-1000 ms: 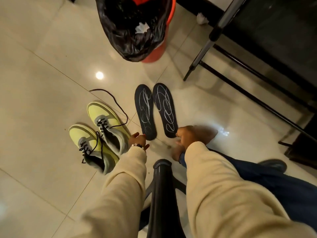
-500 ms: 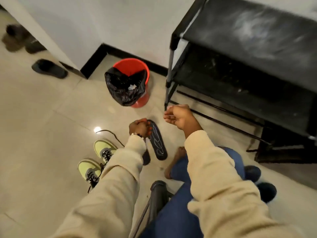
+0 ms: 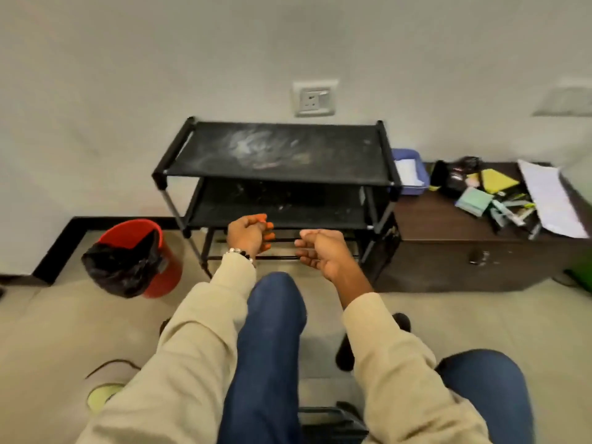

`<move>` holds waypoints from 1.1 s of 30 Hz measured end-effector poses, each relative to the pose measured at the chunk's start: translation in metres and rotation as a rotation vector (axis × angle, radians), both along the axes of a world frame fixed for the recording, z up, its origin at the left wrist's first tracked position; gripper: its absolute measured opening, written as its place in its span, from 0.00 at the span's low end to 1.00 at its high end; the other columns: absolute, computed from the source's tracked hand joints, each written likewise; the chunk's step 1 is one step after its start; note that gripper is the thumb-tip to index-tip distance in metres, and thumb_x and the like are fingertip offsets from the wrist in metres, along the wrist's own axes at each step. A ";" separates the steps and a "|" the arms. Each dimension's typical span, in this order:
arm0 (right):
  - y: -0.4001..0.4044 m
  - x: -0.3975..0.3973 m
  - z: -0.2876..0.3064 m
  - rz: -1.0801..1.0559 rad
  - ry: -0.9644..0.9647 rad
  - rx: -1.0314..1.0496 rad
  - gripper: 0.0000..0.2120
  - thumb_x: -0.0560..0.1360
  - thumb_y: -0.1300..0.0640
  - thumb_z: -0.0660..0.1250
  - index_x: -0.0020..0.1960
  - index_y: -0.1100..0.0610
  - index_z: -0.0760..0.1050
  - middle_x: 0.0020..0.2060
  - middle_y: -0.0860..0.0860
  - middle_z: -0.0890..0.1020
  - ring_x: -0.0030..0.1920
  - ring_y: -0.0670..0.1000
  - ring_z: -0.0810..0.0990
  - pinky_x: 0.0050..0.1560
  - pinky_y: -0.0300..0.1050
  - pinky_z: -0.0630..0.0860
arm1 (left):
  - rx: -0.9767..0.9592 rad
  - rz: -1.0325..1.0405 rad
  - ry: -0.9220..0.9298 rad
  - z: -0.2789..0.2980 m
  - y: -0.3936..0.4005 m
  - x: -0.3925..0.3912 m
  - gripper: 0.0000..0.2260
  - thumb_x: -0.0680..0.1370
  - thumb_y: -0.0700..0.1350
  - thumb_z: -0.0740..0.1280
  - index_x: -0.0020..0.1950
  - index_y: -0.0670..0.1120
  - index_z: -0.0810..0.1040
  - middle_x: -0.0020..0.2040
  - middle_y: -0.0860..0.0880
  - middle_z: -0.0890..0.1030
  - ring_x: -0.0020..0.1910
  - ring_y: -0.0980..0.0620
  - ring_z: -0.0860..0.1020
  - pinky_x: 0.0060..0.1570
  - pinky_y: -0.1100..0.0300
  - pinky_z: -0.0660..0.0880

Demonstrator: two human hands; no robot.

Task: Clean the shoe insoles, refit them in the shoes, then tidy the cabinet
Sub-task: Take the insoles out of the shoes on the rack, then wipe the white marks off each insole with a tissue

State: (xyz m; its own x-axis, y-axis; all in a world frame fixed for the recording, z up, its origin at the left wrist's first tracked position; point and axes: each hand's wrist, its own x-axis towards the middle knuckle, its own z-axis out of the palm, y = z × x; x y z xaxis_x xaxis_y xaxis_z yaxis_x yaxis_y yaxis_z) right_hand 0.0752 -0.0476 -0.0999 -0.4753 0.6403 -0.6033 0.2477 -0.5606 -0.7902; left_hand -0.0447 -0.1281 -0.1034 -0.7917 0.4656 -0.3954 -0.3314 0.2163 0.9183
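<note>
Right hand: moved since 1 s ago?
Yes. The right hand has risen from floor level beside the insoles to the shoe rack's bottom rails, holding nothing.

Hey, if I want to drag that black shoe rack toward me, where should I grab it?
Probably the two front corner posts of the shoe rack, coming straight from the front with one hand on each. They stand upright at the near edge and look slim enough to wrap fingers around; the dusty fabric-looking shelves offer no firm edge.
</note>
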 end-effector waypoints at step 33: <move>0.401 0.097 -0.060 0.103 -0.608 0.989 0.09 0.72 0.58 0.71 0.49 0.63 0.80 0.49 0.59 0.83 0.53 0.58 0.80 0.54 0.47 0.75 | -0.352 -0.803 0.624 -0.081 0.345 0.181 0.39 0.77 0.31 0.61 0.78 0.43 0.37 0.77 0.46 0.35 0.77 0.48 0.45 0.68 0.65 0.44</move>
